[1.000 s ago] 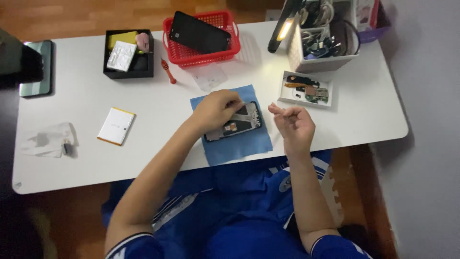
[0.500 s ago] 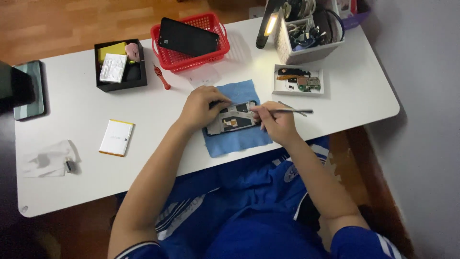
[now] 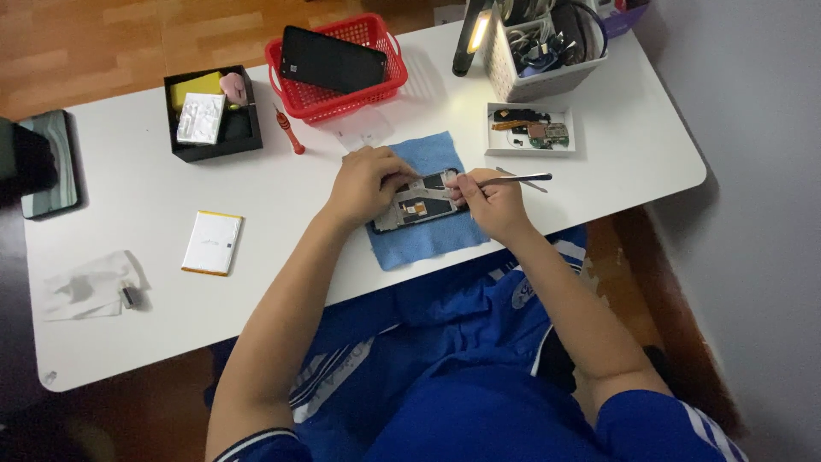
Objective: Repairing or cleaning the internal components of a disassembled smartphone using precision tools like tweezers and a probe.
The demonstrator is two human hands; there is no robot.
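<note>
While the opened phone is pinned on the blue cloth by the curled left hand, metal tweezers are pinched in the closed right hand; the phone's long axis runs left-right, rising slightly rightward.

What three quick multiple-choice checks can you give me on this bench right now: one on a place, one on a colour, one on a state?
1. Where does the opened phone lie?
A. in the red basket
B. on the blue cloth
C. in the black tray

2. What colour is the basket that holds the dark slab?
A. red
B. green
C. white

3. What is the right hand doing?
A. resting flat and empty
B. holding a slim metal tool at the phone
C. lifting the cloth

Answers: 1 B, the phone sits on the cloth on the white table, steadied by the left hand. 2 A, its mesh walls are red. 3 B, the tool sticks out of the closed fingers.
</note>
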